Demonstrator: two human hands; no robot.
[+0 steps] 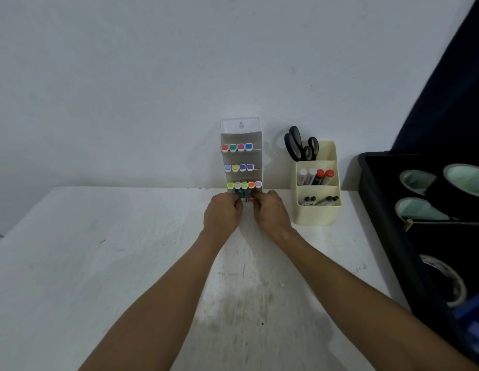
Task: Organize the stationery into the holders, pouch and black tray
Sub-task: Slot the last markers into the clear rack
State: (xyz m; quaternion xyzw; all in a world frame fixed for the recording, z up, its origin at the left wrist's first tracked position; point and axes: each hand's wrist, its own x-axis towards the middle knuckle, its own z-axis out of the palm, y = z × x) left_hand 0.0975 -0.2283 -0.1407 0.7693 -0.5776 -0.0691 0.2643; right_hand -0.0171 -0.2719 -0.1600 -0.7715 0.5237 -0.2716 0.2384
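Visibly no legible writing, hands (245,210) included.

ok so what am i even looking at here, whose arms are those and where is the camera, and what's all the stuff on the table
There is no machine here. The arms belong to a person, and the single picture comes from a wide-angle camera worn on their head, looking forward and down.

On the white table, against the wall, stands a clear tiered marker holder with rows of coloured caps. Both hands meet at its base: the left hand and the right hand have fingers curled on small items there, partly hidden, so I cannot name them.

To the right is a cream holder with black scissors at the back, red and white capped markers in the middle, and dark pens in front. At the far right is a black tray holding rolls of tape.
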